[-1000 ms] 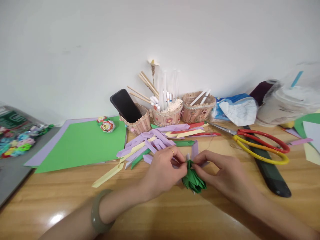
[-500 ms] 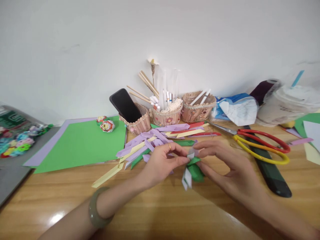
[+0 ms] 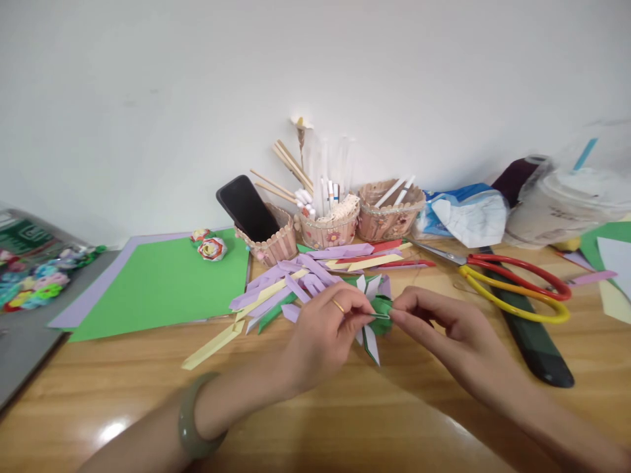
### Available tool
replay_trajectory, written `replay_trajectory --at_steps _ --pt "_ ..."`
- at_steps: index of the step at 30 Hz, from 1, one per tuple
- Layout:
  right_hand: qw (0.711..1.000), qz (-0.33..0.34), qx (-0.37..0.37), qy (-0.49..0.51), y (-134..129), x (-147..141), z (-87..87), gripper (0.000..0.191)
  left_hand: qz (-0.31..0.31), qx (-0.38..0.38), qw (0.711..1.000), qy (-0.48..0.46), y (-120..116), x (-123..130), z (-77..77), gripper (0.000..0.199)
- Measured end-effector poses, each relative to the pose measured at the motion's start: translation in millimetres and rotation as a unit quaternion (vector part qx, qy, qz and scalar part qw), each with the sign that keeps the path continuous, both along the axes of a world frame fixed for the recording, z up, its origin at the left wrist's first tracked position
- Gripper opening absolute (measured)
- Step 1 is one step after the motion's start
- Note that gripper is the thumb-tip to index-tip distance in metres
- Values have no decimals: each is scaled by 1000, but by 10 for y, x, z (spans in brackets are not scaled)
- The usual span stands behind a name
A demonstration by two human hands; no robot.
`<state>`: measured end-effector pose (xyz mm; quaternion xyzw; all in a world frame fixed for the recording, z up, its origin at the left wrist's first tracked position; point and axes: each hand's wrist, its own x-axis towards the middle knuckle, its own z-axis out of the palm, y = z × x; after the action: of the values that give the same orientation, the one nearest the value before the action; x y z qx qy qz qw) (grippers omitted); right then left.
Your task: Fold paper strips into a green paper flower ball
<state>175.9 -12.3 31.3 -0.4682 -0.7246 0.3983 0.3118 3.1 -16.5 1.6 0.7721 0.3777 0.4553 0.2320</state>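
A folded green and white paper piece (image 3: 371,341) is between my two hands, just above the wooden table, with pointed strips sticking out above and below. My left hand (image 3: 335,322), with a ring and a bracelet, pinches its left side between thumb and index finger. On the right side, my right hand (image 3: 431,322) pinches a green part with thumb and fingertips. Beyond my hands lies a pile of folded paper strips (image 3: 296,279) in purple, yellow, green and red.
Green paper (image 3: 162,282) with two small paper flowers lies at left. Baskets (image 3: 328,230) stand by the wall, one holding a phone (image 3: 249,209). Scissors (image 3: 517,266) rest over a dark green tool (image 3: 542,355) at right, near a lidded cup (image 3: 557,210).
The paper piece has been turned, so its strips point differently. My left hand has shifted slightly, and my right fingers have come down and closed on the green part.
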Motion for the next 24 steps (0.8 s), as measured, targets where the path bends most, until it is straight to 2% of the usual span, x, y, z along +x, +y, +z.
replay_trajectory --at_steps 8,15,20,24 --pt "997 -13 -58 50 27 23 -13 30 5 -38 999 -33 -10 -9 -59 5" --pt "998 -14 -50 44 32 8 -49 29 15 -58 996 -60 -14 3 -80 5" --pt "998 -26 -40 34 7 6 -37 28 27 -23 998 -61 -14 8 -78 5" --pt "996 -37 -69 47 4 -6 -19 24 38 33 998 -47 -9 16 -76 7"
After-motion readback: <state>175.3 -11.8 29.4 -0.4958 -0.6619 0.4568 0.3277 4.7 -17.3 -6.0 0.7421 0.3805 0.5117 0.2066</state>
